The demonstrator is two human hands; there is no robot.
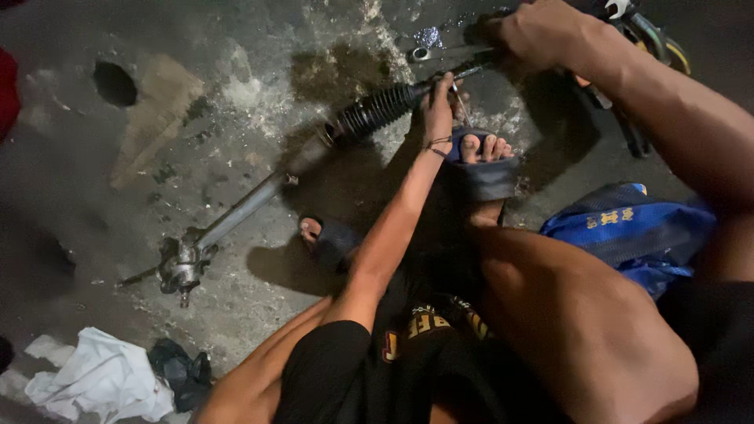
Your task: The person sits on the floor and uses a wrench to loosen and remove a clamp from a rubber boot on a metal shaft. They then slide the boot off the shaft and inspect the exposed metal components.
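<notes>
**Two hands at one end of a steering rack on a concrete floor**

Seen from above, a person squats on stained concrete. The left hand [438,106], arm stretched straight up the centre of the frame, closes around the steering rack [314,153] just past its black ribbed boot [377,108]. The right hand [542,31], at the top edge, is fisted on a wrench [448,53] meeting the rod end. The rack runs diagonally down to lower left, bare floor beside it. A sandalled foot [483,161] sits beneath the hands; a blue bag [628,232] lies right, white rags [102,377] lower left.
</notes>
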